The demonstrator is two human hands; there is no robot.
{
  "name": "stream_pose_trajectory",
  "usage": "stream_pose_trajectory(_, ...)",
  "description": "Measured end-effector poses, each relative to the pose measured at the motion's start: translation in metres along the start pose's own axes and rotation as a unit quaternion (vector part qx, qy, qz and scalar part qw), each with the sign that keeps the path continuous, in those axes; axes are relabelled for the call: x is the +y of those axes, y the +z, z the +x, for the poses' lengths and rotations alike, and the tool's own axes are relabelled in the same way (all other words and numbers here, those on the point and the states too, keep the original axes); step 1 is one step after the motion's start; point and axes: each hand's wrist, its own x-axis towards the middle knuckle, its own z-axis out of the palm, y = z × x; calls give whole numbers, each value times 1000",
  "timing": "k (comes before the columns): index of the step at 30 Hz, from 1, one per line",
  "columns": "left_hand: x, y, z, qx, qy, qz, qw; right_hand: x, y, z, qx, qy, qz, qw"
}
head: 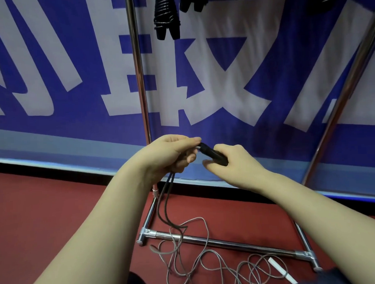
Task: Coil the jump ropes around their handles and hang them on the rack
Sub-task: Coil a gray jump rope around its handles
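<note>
My right hand (pixel 232 163) grips the black handles (pixel 213 154) of a jump rope in front of the chrome rack (pixel 141 79). My left hand (pixel 172 155) pinches the dark cord right at the tip of the handles. Two strands of that cord (pixel 166 204) hang down from my left hand to the floor. More grey cord (pixel 207 262) lies in loose tangled loops on the red floor around the rack's base bar. Coiled black jump ropes (pixel 166 17) hang from the top of the rack.
The rack's base bar (pixel 228 243) and feet lie on the red floor just below my hands. A slanted chrome post (pixel 340 98) stands at the right. A blue and white banner (pixel 52 72) covers the wall behind. A white handle (pixel 281 270) lies by the grey cord.
</note>
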Motion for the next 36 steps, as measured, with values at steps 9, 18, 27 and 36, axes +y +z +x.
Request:
stream_pose_trajectory(9,3,7,1,-14,18,-94,995,-7,1,3,50,30,77,995)
stream_pose_trajectory(18,5,11,2,-17,45,-116,992,-11,-5,4,31,46,112,992)
stream_pose_trajectory(27,4,11,2,37,91,5,995,-22,-17,12,94,97,392,910)
stream_pose_trajectory(36,-9,26,6,-54,83,107,989,-22,-29,19,192,172,598,759)
